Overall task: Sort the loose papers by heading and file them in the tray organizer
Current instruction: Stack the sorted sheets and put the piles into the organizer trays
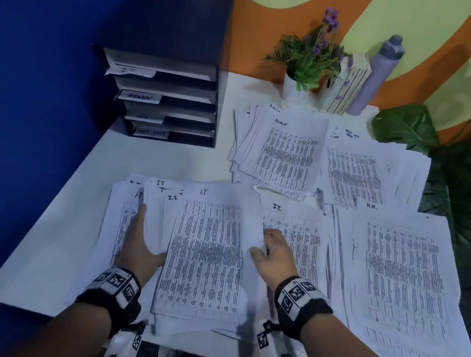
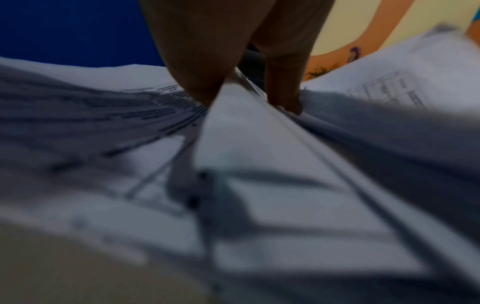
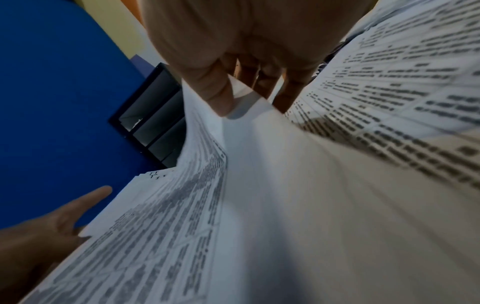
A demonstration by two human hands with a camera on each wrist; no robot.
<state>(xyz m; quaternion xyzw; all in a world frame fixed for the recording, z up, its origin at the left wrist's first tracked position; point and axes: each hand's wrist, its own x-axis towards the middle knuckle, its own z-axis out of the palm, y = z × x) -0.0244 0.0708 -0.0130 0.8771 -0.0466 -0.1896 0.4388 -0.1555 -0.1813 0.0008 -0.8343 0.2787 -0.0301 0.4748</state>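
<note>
The head camera looks forward and down from above the near edge of the white table, wide enough to take in the tray organizer at far left and the paper piles out to the right. The left wrist camera sits very low and close behind the left hand, facing far along its fingers, with the sheets nearest the lens blurred. The right wrist camera sits just behind the right hand, tilted, facing far and left. The right wrist view shares the tray organizer and the I.T. sheets with the head view; it also catches the left hand.
</note>
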